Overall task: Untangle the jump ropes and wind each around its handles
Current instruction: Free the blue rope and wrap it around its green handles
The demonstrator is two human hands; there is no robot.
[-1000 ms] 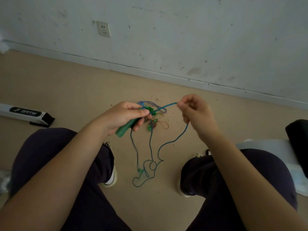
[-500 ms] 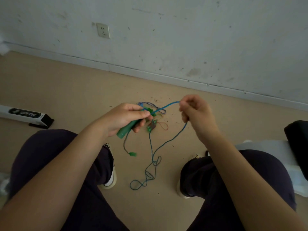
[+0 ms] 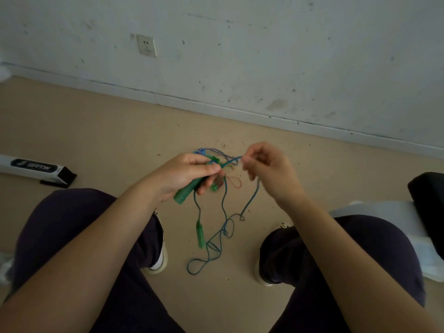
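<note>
At frame centre we noted the left hand gripping a smooth green tubular handle while the right hand pinched the thin blue cord, its loops trailing onto the floor.

You faced a scuffed white wall with a socket above a pale baseboard; the tan floor carried dark specks and a white box at left.

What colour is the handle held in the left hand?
Green. The handle sticks out below the left hand; the head view, the only one, shows it.
</note>
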